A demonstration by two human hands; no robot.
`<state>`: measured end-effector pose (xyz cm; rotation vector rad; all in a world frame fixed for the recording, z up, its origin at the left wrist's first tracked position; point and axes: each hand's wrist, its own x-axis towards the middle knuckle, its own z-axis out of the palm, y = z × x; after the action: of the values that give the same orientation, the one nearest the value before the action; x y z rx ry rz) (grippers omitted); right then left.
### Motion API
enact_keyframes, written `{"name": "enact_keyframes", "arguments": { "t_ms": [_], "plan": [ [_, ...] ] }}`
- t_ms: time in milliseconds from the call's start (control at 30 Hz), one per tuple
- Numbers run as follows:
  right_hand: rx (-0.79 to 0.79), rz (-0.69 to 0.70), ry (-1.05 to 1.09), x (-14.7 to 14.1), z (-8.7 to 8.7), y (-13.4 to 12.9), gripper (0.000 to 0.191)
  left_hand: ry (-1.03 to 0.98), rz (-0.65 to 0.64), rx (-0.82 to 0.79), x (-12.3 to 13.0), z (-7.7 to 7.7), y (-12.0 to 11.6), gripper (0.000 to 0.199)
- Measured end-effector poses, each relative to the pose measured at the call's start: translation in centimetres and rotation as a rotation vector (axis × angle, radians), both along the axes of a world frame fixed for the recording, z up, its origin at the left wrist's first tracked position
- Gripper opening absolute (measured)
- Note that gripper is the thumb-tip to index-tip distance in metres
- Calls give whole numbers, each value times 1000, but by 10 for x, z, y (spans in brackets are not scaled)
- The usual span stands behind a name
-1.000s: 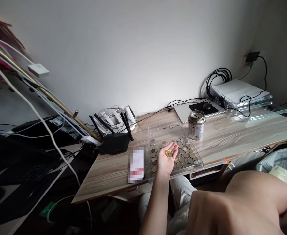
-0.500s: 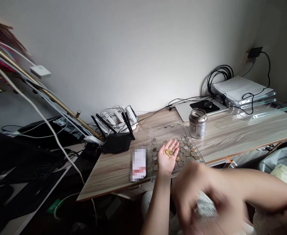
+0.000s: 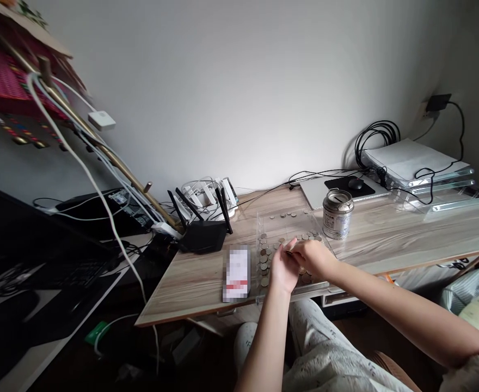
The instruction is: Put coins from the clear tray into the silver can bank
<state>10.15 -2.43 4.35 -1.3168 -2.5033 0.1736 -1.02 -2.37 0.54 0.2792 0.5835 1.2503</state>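
Observation:
My left hand is held palm up and cupped over a clear plastic tray; the coins resting in its palm are mostly hidden now. From the right, my right hand reaches over with its fingers pinched together at the left palm. The thin dark edge of a coin shows at those fingertips. Under and around both hands, many loose silver and gold coins lie in the tray, several of them covered by my hands. A round metal tin with a slot in its lid stands upright right of the tray.
A phone-sized blurred item lies left of the tray. Behind it sits a black router with raised antennas. At the back right are a mouse on a pad and stacked clear trays with paper. The desk's front edge is near my legs.
My right hand has moved from the near right foreground up to my left palm, and its fingers have come together there. My left hand's fingers have curled up. The view has shifted slightly left.

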Motion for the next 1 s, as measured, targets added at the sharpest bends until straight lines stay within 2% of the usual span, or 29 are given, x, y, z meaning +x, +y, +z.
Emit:
{"name": "enact_keyframes", "arguments": {
  "t_ms": [100,167,233,300,367,400,433,533,667,767,833,900,933,1000],
  "plan": [
    [-43,94,99,12,8,7,23,34,33,-48,0,-2,2,19],
    [-13,85,169,28,19,17,23,36,44,-57,0,-3,2,18],
    [77,-48,222,50,34,33,23,20,46,-42,-1,-2,0,19],
    [199,-278,230,75,50,54,24,15,46,-36,-2,-2,-1,21],
    [273,-503,160,97,61,75,25,25,50,-43,-2,-3,-2,21],
    [277,-572,107,105,64,85,24,33,56,-52,-2,-3,-1,20],
    [262,-605,55,111,65,94,24,40,66,-61,-2,-4,-1,20],
    [210,-589,-42,119,64,109,21,27,80,-52,-4,-4,-1,24],
    [221,-590,-50,118,67,101,20,-35,91,-11,-5,-1,-3,35],
    [388,-493,81,97,63,71,28,-80,95,22,-6,2,-6,42],
    [432,-308,173,69,49,42,29,-89,83,48,-6,4,-7,46],
    [266,7,132,37,28,15,27,-81,58,76,-6,6,-8,50],
    [204,83,105,21,17,4,24,-74,37,92,-5,7,-8,52],
    [122,127,57,1,2,-7,20,-53,-17,131,-4,8,-9,55]
  ]
}}
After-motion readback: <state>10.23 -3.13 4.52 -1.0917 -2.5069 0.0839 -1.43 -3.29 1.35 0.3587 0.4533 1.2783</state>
